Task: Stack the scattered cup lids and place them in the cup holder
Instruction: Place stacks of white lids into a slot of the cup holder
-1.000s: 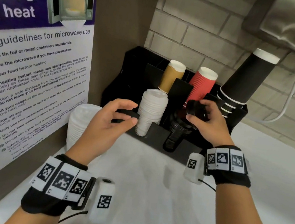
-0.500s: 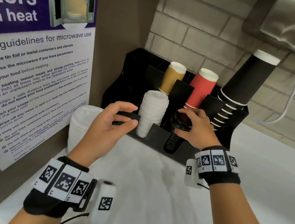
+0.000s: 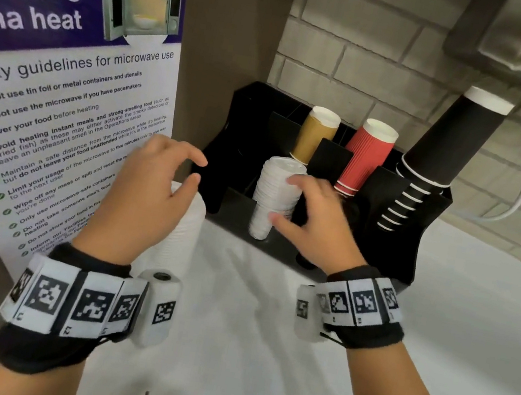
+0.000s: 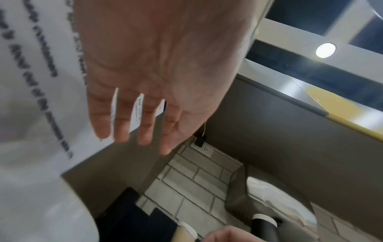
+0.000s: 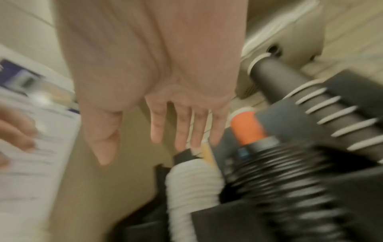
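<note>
The right hand (image 3: pixel 314 220) is spread with straight, relaxed fingers and grasps nothing; its fingertips sit at the right flank of the tall ribbed stack of white plastic cup lids (image 3: pixel 274 199), thumb low near the stack's base, though whether skin actually touches plastic I cannot tell from here. The right wrist view, badly blurred, shows the same splayed fingers with that white stack just below and ahead of them and a stack of black ribbed lids (image 5: pixel 279 180) immediately to its right. The white stack stands nearly upright, leaning slightly, its long axis running up out of a front compartment of the black plastic cup holder (image 3: pixel 239 131) set against the grey brick wall. Behind it stand a tan paper cup (image 3: pixel 315 137), a red corrugated cup (image 3: pixel 365 160) and a long tilted sleeve of black paper cups (image 3: pixel 441 152). The left hand (image 3: pixel 152 188) hovers further left, fingers loosely curved in a wide, unclosed claw, holding nothing, above a second white lid stack (image 3: pixel 182 236) that stands on the white counter (image 3: pixel 454 336) outside the holder, beside the microwave safety poster (image 3: pixel 61 92). To my eye that outside stack is what remains to be moved: it lies directly under the left hand, which is clearly nearer, while the holder's free slots lie to its right.
</note>
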Demonstrator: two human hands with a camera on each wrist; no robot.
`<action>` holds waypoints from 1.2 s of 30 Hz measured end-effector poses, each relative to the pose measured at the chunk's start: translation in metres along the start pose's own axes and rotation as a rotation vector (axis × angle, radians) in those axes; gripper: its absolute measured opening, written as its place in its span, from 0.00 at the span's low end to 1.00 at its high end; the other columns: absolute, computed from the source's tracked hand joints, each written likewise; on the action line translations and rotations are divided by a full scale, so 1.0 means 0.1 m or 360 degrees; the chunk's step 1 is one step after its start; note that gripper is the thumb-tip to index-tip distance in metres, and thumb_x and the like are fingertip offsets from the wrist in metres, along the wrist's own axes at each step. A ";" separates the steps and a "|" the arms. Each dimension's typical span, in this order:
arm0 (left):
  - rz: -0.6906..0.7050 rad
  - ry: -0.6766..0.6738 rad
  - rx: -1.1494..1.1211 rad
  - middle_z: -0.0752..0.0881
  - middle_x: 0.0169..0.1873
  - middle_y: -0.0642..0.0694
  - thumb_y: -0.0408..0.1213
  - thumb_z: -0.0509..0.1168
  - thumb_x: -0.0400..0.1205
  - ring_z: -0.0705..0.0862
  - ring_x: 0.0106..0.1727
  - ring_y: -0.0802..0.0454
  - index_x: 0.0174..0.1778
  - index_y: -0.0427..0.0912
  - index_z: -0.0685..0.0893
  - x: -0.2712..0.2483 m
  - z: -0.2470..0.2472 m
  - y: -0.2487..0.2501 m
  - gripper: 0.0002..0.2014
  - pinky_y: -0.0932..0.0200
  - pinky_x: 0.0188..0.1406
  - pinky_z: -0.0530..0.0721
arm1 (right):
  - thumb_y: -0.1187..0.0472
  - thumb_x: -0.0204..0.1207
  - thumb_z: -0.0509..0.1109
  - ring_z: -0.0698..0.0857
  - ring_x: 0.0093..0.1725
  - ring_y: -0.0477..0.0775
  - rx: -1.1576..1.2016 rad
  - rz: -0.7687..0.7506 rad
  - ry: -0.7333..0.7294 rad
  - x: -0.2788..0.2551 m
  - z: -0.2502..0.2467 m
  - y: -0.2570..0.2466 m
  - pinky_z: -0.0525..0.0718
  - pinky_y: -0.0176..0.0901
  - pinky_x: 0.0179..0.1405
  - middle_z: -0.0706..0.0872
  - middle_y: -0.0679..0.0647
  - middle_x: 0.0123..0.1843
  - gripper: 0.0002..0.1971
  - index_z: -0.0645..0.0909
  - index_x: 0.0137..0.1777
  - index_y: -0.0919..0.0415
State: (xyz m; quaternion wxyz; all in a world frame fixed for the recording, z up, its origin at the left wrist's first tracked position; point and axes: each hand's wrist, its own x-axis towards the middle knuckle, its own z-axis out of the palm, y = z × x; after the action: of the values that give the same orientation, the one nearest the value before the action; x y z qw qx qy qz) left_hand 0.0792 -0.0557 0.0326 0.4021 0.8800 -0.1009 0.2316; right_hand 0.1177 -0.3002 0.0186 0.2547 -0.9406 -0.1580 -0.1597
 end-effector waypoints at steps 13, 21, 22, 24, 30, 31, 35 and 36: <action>-0.0602 -0.0593 0.0477 0.69 0.66 0.35 0.36 0.56 0.87 0.78 0.45 0.41 0.69 0.43 0.72 -0.13 -0.01 -0.16 0.14 0.54 0.46 0.71 | 0.61 0.58 0.86 0.75 0.70 0.51 0.1054 0.0340 -0.0773 -0.05 1.21 -0.60 0.78 0.53 0.70 0.75 0.50 0.70 0.55 0.53 0.78 0.43; -0.0365 -0.0859 0.0074 0.68 0.62 0.47 0.37 0.57 0.87 0.78 0.46 0.55 0.65 0.51 0.73 -0.14 0.29 -0.06 0.11 0.57 0.52 0.75 | 0.58 0.61 0.85 0.79 0.64 0.47 0.0943 0.0398 -0.0635 -0.29 0.73 -0.20 0.84 0.49 0.61 0.76 0.42 0.65 0.47 0.57 0.74 0.46; -0.0303 -0.0887 -0.0009 0.69 0.61 0.49 0.37 0.58 0.87 0.77 0.45 0.59 0.65 0.51 0.74 -0.14 0.36 -0.02 0.11 0.61 0.49 0.73 | 0.58 0.61 0.85 0.79 0.64 0.47 0.0897 0.0417 -0.0625 -0.33 0.62 -0.12 0.84 0.50 0.61 0.76 0.42 0.64 0.47 0.57 0.74 0.45; -0.0184 -0.0942 -0.0154 0.70 0.61 0.50 0.37 0.59 0.87 0.75 0.42 0.62 0.64 0.51 0.74 -0.15 0.51 0.07 0.11 0.69 0.41 0.71 | 0.57 0.61 0.85 0.79 0.65 0.47 0.0823 0.0481 -0.0599 -0.43 0.42 0.04 0.84 0.49 0.62 0.76 0.42 0.65 0.47 0.57 0.74 0.45; -0.0010 -0.1043 -0.0329 0.71 0.60 0.54 0.37 0.60 0.87 0.74 0.40 0.62 0.65 0.50 0.76 -0.18 0.97 0.34 0.11 0.62 0.47 0.71 | 0.53 0.58 0.86 0.81 0.60 0.45 0.0645 0.0699 -0.0477 -0.73 0.04 0.35 0.84 0.42 0.58 0.77 0.39 0.60 0.46 0.56 0.67 0.39; 0.0021 -0.1047 -0.0329 0.72 0.61 0.53 0.37 0.60 0.87 0.74 0.39 0.63 0.65 0.50 0.76 -0.18 1.03 0.38 0.11 0.62 0.47 0.71 | 0.53 0.57 0.86 0.81 0.60 0.46 0.0642 0.0732 -0.0445 -0.77 0.01 0.40 0.84 0.43 0.58 0.77 0.39 0.60 0.47 0.56 0.67 0.39; 0.0090 -0.1013 -0.0369 0.73 0.67 0.49 0.35 0.59 0.87 0.73 0.39 0.65 0.67 0.47 0.76 -0.18 1.20 0.48 0.12 0.64 0.48 0.69 | 0.51 0.58 0.85 0.81 0.56 0.42 0.0561 0.0784 -0.0337 -0.84 -0.04 0.47 0.82 0.35 0.50 0.77 0.40 0.59 0.47 0.56 0.69 0.41; 0.0086 -0.1007 -0.0393 0.73 0.68 0.49 0.35 0.59 0.87 0.73 0.41 0.65 0.67 0.47 0.77 -0.17 1.22 0.49 0.13 0.66 0.49 0.69 | 0.51 0.59 0.85 0.81 0.55 0.42 0.0529 0.0785 -0.0322 -0.84 -0.04 0.47 0.82 0.34 0.50 0.77 0.40 0.59 0.48 0.55 0.72 0.42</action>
State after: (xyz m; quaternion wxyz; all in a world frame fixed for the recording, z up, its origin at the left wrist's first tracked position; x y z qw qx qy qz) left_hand 0.0861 -0.1798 -0.0131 0.4481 0.8500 -0.2711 -0.0563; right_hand 0.0586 -0.3593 -0.0301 0.4190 -0.9071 0.0264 0.0293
